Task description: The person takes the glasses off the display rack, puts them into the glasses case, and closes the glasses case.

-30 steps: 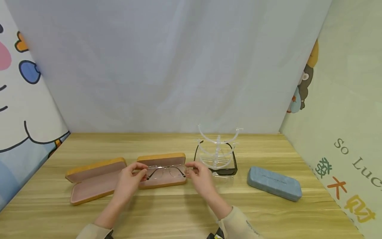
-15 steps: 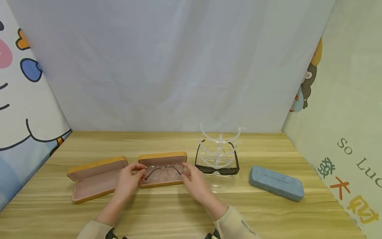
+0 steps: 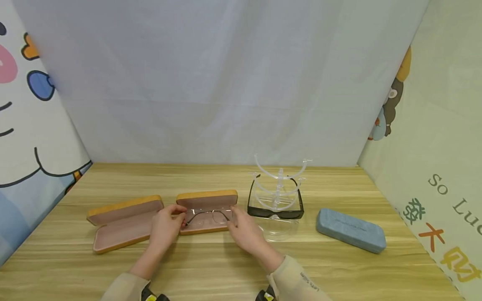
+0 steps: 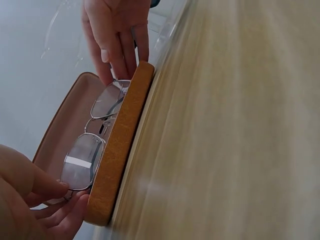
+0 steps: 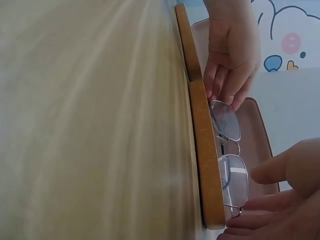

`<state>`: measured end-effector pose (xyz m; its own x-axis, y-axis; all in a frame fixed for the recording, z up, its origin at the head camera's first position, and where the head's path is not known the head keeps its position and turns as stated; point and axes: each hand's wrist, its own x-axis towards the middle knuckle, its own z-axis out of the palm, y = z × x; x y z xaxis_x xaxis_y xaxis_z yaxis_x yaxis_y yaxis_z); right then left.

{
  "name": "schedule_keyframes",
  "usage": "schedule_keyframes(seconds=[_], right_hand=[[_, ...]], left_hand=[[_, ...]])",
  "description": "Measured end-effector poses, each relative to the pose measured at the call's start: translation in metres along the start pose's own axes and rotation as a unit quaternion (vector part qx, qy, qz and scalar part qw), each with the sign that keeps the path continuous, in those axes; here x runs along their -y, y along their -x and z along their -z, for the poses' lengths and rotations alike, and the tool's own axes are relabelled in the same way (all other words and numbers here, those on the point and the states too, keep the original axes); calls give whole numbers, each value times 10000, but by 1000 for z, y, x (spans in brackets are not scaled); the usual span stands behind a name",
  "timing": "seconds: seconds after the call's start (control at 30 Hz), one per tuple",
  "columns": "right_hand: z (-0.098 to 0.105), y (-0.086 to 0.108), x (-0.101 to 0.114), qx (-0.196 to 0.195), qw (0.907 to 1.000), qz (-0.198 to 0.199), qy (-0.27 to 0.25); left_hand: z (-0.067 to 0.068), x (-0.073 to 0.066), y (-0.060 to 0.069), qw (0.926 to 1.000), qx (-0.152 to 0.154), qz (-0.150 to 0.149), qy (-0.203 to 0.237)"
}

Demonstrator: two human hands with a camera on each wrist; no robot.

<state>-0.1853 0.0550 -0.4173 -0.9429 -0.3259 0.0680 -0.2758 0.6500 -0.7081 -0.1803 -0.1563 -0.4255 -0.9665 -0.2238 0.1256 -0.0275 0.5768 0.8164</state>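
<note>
Thin metal-framed glasses (image 3: pixel 213 212) (image 4: pixel 84 161) lie in the middle open case (image 3: pixel 207 229), whose lining is pink and outside orange-brown. My left hand (image 3: pixel 165 228) (image 4: pixel 30 200) pinches their left end between thumb and fingers. At the other end is my right hand (image 3: pixel 246 232) (image 5: pixel 280 200), its fingers fairly straight and touching the frame near the hinge. The right thumb stands away from the lens in the right wrist view. The temples lie folded behind the lenses, partly hidden by the case wall.
Another open case (image 3: pixel 124 231) stands left of the middle one. On the right, a clear tiered stand (image 3: pixel 278 188) has black sunglasses (image 3: pixel 275 214) on it, with a closed blue case (image 3: pixel 351 230) beyond. A pale curtain hangs behind the wooden table (image 3: pixel 211 267).
The glasses have come down into the middle case. The right hand has moved slightly left and loosened its pinch, while the left hand keeps hold. The view has shifted slightly.
</note>
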Motion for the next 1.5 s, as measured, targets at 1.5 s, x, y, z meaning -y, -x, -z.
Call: schedule_keyframes(seconds=[1.5], right_hand=[[-7, -6, 5, -11, 9973, -13, -741]], left_hand=[[13, -12, 5, 9955, 779, -7, -541]])
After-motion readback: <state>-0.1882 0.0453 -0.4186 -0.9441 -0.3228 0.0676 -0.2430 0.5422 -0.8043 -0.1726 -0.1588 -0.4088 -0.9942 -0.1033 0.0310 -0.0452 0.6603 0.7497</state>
